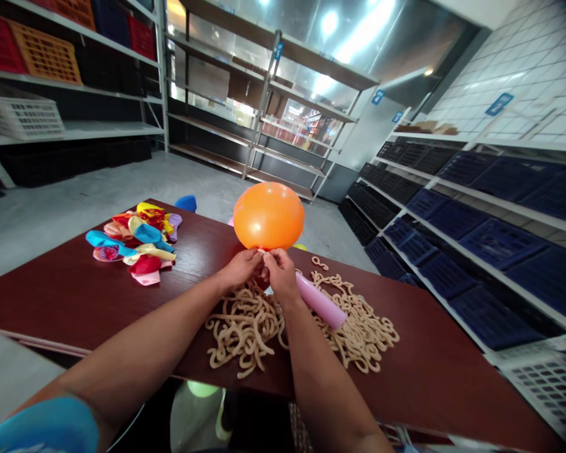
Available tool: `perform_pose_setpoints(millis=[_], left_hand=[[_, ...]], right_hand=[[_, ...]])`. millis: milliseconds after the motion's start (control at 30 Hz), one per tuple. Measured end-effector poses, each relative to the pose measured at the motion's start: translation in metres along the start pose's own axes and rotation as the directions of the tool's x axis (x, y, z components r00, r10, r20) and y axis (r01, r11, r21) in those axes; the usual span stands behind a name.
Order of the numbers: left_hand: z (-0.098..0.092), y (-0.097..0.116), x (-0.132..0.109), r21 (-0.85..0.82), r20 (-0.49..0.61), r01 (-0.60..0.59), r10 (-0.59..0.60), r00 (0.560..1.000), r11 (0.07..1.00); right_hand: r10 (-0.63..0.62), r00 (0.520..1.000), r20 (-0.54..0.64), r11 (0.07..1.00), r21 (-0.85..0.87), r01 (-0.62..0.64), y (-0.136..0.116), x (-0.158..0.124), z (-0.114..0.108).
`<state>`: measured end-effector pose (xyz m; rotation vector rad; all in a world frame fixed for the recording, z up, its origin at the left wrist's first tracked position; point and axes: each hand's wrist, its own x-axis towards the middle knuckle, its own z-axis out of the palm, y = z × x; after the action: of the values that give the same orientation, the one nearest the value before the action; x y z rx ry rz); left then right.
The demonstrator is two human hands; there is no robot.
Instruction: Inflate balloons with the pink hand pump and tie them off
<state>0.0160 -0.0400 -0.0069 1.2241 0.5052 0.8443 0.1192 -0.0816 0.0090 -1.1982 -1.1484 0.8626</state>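
Observation:
An inflated orange balloon (268,215) floats just above the dark red table (66,296). My left hand (239,269) and my right hand (281,274) meet under it, both pinched shut on the balloon's neck. Below my hands lies a heap of several tan plastic clips (245,327), spreading to the right as well. A pink cylinder, likely a pump (319,302), lies on the clips beside my right wrist.
A pile of several uninflated coloured balloons (134,242) sits at the table's far left, with a blue balloon (185,202) beyond it. Metal shelves with crates (47,56) line the left, dark blue crates (490,239) line the right.

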Motion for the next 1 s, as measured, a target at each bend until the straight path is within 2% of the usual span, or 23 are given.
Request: perform_pose_setpoints(millis=[100, 200, 400, 500, 667, 867, 1000], left_hand=[[0.002, 0.006, -0.002, -0.082, -0.035, 0.058, -0.061, 0.998, 0.995], [0.005, 0.011, -0.005, -0.122, -0.039, 0.090, -0.095, 0.995, 0.988], [0.006, 0.011, -0.006, -0.101, 0.011, 0.062, -0.061, 0.998, 0.993], [0.005, 0.009, -0.005, -0.100, -0.026, 0.066, -0.069, 0.997, 0.993], [0.005, 0.008, -0.004, -0.134, -0.090, 0.074, -0.086, 0.992, 0.988], [0.003, 0.015, -0.007, -0.109, -0.003, 0.128, -0.129, 0.992, 0.986], [0.001, 0.019, -0.011, -0.075, 0.091, 0.195, -0.188, 0.978, 0.978]], right_hand=[[-0.029, 0.996, 0.085, 0.999, -0.044, 0.033, -0.002, -0.001, -0.002], [-0.021, 0.998, 0.061, 1.000, 0.009, 0.021, 0.000, 0.001, -0.003], [-0.065, 0.997, 0.041, 0.998, 0.006, 0.065, 0.002, 0.001, -0.003], [-0.067, 0.995, 0.068, 0.997, -0.037, 0.069, 0.001, 0.001, -0.004], [-0.038, 0.999, 0.009, 0.998, -0.053, 0.039, 0.002, 0.002, -0.005], [-0.017, 0.999, 0.031, 1.000, -0.017, 0.018, 0.000, 0.003, -0.005], [-0.031, 0.998, -0.054, 1.000, -0.004, 0.031, 0.004, 0.006, -0.006]])
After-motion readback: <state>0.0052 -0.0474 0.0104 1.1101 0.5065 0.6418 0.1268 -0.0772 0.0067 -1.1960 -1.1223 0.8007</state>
